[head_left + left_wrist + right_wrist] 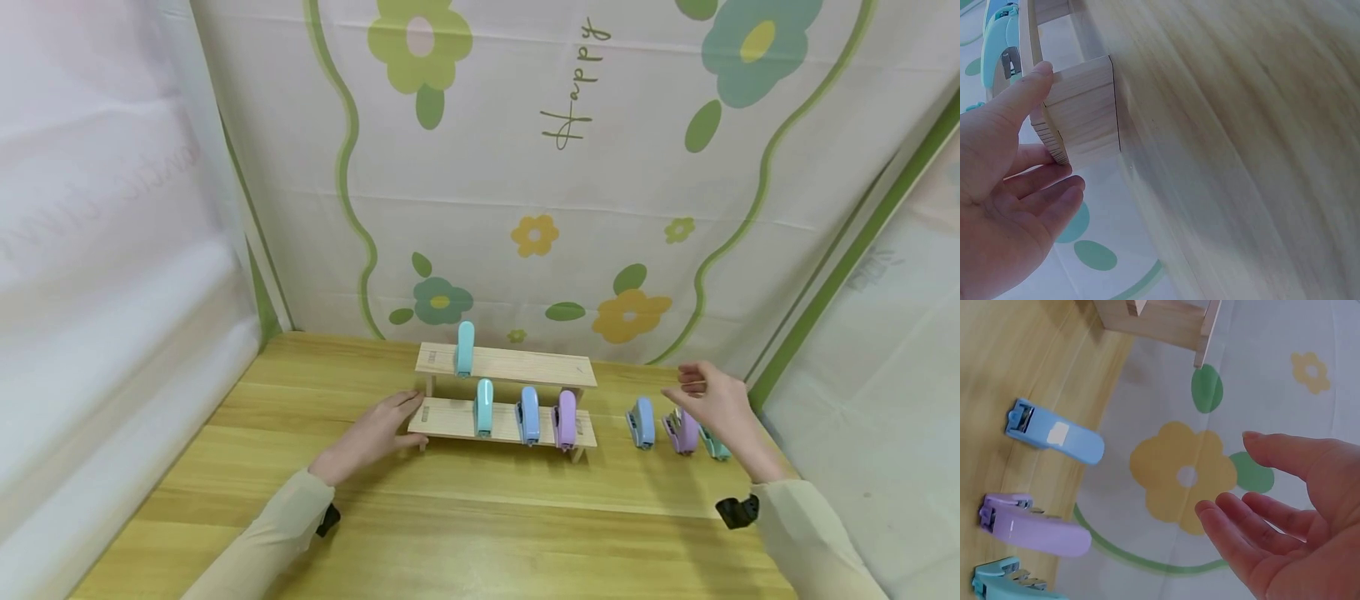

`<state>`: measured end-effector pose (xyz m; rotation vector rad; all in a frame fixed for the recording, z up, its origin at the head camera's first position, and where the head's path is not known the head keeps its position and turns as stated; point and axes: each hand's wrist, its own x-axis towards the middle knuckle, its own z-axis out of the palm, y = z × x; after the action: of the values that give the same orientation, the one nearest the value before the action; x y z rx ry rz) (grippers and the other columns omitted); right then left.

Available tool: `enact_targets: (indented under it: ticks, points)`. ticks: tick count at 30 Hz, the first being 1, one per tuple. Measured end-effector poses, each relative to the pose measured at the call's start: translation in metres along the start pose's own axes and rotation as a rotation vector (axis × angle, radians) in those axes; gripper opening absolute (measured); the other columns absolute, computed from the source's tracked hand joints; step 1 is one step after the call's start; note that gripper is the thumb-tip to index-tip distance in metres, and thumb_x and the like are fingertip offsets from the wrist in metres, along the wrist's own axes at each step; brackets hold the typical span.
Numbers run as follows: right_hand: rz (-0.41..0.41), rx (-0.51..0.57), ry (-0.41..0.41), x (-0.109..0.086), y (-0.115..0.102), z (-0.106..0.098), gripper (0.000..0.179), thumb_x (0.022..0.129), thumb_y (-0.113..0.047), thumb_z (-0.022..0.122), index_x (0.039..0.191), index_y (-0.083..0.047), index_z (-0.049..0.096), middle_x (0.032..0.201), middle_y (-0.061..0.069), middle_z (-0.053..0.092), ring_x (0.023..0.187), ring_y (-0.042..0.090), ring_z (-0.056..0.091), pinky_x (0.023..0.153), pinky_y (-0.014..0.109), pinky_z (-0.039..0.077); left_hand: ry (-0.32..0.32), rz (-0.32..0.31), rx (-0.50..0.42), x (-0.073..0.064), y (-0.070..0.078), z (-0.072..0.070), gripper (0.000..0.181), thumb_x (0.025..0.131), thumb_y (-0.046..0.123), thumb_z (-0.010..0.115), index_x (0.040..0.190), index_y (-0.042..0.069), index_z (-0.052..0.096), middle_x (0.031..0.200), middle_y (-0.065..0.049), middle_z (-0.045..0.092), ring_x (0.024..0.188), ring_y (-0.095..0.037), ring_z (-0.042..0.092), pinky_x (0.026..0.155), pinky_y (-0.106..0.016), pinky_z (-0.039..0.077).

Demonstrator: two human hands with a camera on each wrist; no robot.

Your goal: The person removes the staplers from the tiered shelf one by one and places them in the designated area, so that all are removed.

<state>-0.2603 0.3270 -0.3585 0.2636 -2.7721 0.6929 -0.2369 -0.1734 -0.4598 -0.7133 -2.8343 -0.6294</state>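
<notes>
A two-tier wooden rack (450,421) stands on the table. My left hand (378,429) holds the left end of its lower board, the thumb (1032,87) at the front edge and fingertips against the end. One teal stapler (465,348) stands on the upper board. The lower board bears another teal stapler (483,407), a blue stapler (529,414) and a purple stapler (567,419). My right hand (716,404) is raised, holding nothing, thumb and fingers apart. Near it on the table are a blue stapler (1057,431), a purple stapler (1038,528) and a teal stapler (1013,582).
The wooden table (465,533) ends at a white flowered cloth (465,167) behind the rack. Cloth sides stand at left (112,250) and right (885,375). Each wrist wears a black device, the right one (738,511) plainer to see.
</notes>
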Motion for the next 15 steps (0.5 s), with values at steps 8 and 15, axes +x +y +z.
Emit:
enact_targets:
  ticks: [8,15]
  points:
    - [-0.074,-0.006,0.001,-0.002,-0.025,0.004,0.048,0.091,-0.026,0.073,0.122,0.008,0.059,0.113,0.030,0.067,0.097,0.043,0.069,0.080,0.051,0.062,0.011,0.011,0.019,0.000,-0.001,0.001,0.074,0.086,0.032,0.077,0.142,-0.007,0.048,0.143,-0.027,0.052,0.130,-0.041,0.055,0.107,-0.049,0.051]
    - [-0.143,0.042,0.005,0.000,-0.044,0.011,0.045,0.090,-0.019,0.075,0.120,0.010,0.059,0.112,0.031,0.067,0.098,0.044,0.068,0.080,0.051,0.062,0.011,0.024,0.021,0.000,0.000,0.001,0.073,0.086,0.030,0.077,0.141,-0.009,0.048,0.143,-0.028,0.052,0.130,-0.042,0.054,0.107,-0.050,0.051]
